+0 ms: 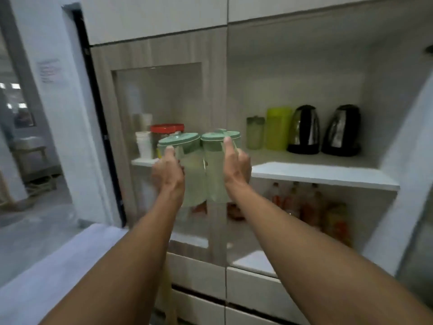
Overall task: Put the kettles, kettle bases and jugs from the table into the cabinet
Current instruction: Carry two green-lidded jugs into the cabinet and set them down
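Observation:
I hold two pale green jugs with green lids side by side in front of the cabinet. My left hand [167, 171] grips the left jug [187, 174], thumb up by its lid. My right hand [235, 164] grips the right jug [214, 170], one finger resting on its lid. Both jugs hang just before the edge of the white shelf [328, 175]. On that shelf stand two black and steel kettles [304, 130] [342, 131] on their bases, a lime green jug [277, 129] and a smaller clear green jug [255, 132].
The left cabinet door [164, 95] has a glass pane; behind it are a red-lidded jar [166, 130] and stacked white cups [143, 144]. Bottles [309, 207] fill the compartment below the shelf. Drawers [253, 282] sit underneath. A doorway opens at far left.

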